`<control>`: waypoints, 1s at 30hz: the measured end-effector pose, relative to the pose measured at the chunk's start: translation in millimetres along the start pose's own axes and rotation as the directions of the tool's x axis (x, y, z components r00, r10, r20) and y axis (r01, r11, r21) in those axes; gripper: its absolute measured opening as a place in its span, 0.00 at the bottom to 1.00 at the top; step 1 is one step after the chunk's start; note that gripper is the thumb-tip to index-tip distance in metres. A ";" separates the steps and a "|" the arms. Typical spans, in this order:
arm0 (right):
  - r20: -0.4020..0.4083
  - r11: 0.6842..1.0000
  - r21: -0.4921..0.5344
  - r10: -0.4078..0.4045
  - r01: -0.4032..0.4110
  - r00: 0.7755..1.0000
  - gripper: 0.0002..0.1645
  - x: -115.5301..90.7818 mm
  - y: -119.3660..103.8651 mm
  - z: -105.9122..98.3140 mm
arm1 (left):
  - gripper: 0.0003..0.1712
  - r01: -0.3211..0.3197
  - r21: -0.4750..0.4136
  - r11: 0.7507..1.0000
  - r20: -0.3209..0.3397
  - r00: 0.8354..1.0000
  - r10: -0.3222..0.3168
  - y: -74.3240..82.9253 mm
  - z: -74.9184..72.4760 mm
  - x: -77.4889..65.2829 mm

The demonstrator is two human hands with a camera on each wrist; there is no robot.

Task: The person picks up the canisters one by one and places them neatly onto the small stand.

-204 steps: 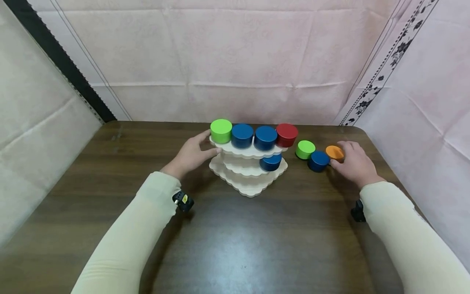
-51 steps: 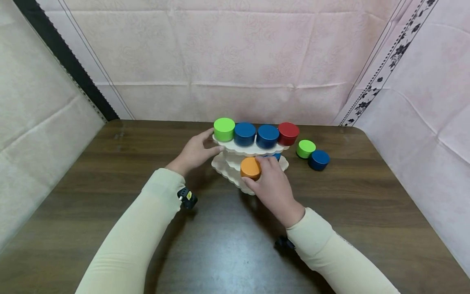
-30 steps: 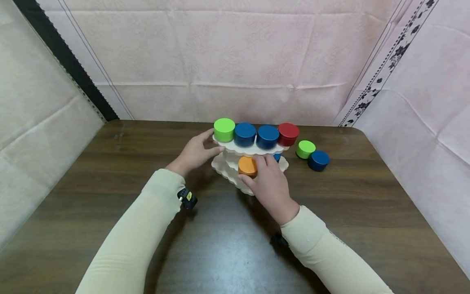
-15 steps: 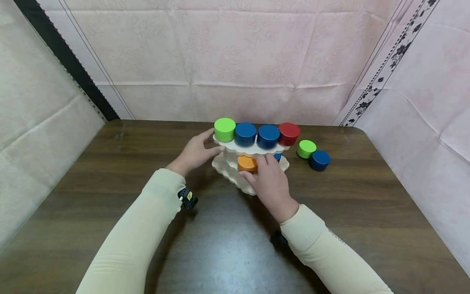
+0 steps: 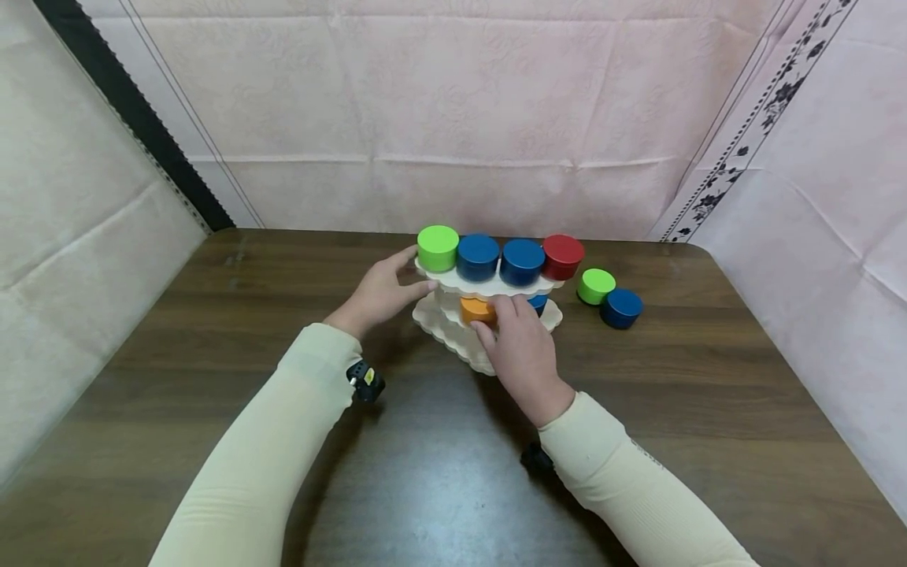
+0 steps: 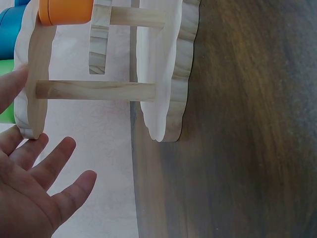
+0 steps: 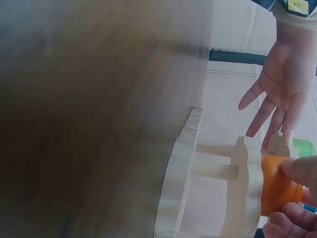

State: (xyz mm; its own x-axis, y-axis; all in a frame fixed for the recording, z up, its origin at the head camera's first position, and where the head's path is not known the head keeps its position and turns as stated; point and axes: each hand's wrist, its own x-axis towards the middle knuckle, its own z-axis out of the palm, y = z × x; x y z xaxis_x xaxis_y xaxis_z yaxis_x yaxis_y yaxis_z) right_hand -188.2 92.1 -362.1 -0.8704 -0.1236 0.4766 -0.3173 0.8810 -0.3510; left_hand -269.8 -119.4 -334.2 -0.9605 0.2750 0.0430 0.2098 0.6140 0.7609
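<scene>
A pale wooden three-tier stand (image 5: 453, 337) with scalloped edges is upright near the table's far edge. My left hand (image 5: 379, 295) holds the left end of its top tier between thumb and fingers. In my right hand (image 5: 524, 354) an orange round tin (image 7: 275, 183) is pinched, its base against the middle tier in the right wrist view. Beside it a blue tin (image 5: 540, 302) shows partly behind my fingers. Along the top tier stand a green tin (image 5: 437, 248), two blue tins (image 5: 478, 257) and a red tin (image 5: 564, 257).
To the right of the stand, a green tin (image 5: 596, 286) and a blue tin (image 5: 622, 308) sit side by side on the brown wooden table (image 5: 708, 378). Pale cloth (image 5: 453, 102) hangs behind the table and at both sides.
My right hand has carried the orange tin from the table at right to the stand, then slid it inward under the top tier. My left hand keeps its place.
</scene>
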 end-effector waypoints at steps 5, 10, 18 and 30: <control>-0.006 1.000 0.012 -0.005 0.005 1.000 0.19 0.4 0.7 1.2 | 0.43 0.005 0.006 1.000 0.002 1.000 -0.005 0.6 0.4 -0.2; 0.009 1.000 0.006 -0.006 0.006 1.000 0.17 0.2 0.6 0.1 | 0.43 0.005 0.007 1.000 0.001 1.000 -0.005 1.1 0.3 -1.1; 0.001 0.996 0.038 -0.078 0.078 0.997 0.15 -4.6 5.7 -10.6 | 0.43 0.004 -0.001 1.000 0.001 1.000 -0.004 1.0 -0.4 -1.5; -0.085 0.977 -0.037 -0.213 0.211 0.973 0.23 -7.0 35.4 -38.4 | 0.44 -0.005 -0.013 1.000 -0.001 1.000 0.005 1.6 -0.3 -2.4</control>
State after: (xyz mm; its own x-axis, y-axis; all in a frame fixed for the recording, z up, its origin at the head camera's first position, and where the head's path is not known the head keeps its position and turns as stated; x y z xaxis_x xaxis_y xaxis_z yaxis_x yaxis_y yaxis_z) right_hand -178.9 141.7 -346.9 -0.7474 -0.2693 0.6074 -0.4795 0.8514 -0.2125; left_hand -267.3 -119.3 -332.9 -0.9595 0.2776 0.0473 0.2124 0.6030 0.7689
